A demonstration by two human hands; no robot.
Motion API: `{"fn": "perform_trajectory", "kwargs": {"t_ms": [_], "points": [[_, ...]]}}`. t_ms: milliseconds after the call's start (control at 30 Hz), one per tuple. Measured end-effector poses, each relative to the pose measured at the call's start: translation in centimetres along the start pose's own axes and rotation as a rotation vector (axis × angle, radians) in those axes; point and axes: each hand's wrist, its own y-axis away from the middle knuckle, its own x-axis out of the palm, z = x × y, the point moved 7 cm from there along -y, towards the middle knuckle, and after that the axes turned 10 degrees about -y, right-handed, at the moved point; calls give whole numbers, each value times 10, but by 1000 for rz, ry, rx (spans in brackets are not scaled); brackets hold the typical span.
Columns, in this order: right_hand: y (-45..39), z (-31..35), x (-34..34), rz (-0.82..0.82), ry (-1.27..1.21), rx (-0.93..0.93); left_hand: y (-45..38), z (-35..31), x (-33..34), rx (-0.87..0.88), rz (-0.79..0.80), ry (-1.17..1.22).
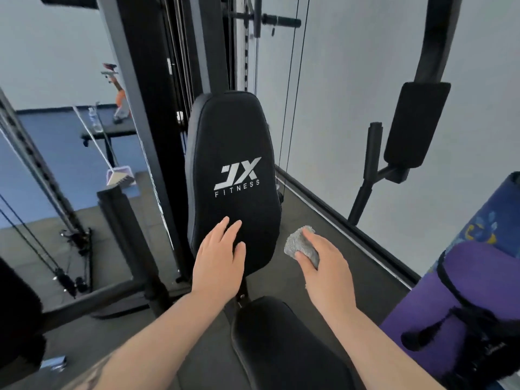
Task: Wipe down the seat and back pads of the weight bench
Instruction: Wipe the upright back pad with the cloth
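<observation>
Bench pads number two: one upright back pad marked JX FITNESS in the middle of the view, and one seat pad below it, nearer to us. Starting at the left, we see one broom leaning beside one small black table carrying one clear bottle. Our left hand lies with straight fingers over the lower part of the back pad; whether it presses the surface we cannot tell. Just right of the pad, our right hand grips one bunched grey cloth, clear of the padding. Farther right stands one black arm pad on the machine, and at the right edge one rolled purple mat.
</observation>
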Motion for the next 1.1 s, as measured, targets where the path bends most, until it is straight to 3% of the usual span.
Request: {"fn": "perform_trajectory", "kwargs": {"t_ms": [400,700,967,1100], "points": [[-96,72,-10,-9,-199,-199,-98,-21,-81,-67,-254,128],[-166,102,40,64,-262,-231,-156,7,-68,-209,-314,287],[-252,174,80,-18,-252,-587,-179,25,-52,-243,-521,505],[-257,163,114,-143,-222,-720,-183,26,-49,-249,-622,561]]}}
